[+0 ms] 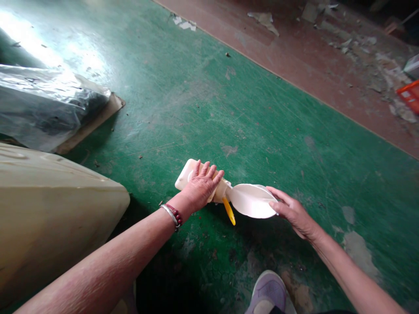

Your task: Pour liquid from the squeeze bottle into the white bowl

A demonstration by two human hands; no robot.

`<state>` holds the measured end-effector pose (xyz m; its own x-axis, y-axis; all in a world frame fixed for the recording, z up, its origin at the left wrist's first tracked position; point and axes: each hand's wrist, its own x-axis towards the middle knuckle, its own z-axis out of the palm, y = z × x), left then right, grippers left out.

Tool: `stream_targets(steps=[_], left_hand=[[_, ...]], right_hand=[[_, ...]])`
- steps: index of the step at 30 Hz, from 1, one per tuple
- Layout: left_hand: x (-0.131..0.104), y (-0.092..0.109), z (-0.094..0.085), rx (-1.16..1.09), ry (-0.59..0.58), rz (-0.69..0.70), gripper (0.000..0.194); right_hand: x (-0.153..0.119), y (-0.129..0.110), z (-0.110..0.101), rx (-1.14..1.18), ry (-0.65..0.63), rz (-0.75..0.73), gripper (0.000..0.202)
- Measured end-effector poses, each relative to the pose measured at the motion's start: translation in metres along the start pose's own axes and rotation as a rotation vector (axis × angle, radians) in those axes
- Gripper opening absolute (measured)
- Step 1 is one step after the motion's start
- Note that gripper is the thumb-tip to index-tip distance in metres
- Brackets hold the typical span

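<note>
My left hand [204, 185] lies over a cream-coloured plastic bottle [185, 174], fingers draped across its body and thumb hidden from view. The bottle is tilted, low over the green floor. A yellow strip-like piece [229, 212] hangs below its right end; what it belongs to is unclear. My right hand [293, 212] pinches the right rim of a white, oval, hollow plastic piece [250, 201] with its open side up. The narrow left end of this piece meets the bottle's right end; whether they are joined I cannot tell.
A large pale yellowish container [59, 209] stands close on my left. Behind it lies a plastic-wrapped bundle [55, 104] on cardboard. A shoe [269, 290] is below. Debris litters the reddish-brown floor [294, 65] beyond, with an orange crate [410, 97] at far right.
</note>
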<state>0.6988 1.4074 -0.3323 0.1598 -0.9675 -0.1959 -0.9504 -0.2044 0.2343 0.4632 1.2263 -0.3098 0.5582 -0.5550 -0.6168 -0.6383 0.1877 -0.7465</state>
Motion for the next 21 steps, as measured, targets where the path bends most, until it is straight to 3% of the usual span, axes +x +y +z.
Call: stream_targets(steps=[8, 21], left_hand=[[-0.004, -0.002, -0.002, -0.043, 0.015, -0.004, 0.079], [-0.017, 0.000, -0.026, -0.186, 0.085, -0.078, 0.091]], right_hand=[[-0.004, 0.013, -0.001, 0.177, -0.052, 0.056, 0.077], [-0.023, 0.018, -0.017, 0.483, -0.120, 0.075, 0.062]])
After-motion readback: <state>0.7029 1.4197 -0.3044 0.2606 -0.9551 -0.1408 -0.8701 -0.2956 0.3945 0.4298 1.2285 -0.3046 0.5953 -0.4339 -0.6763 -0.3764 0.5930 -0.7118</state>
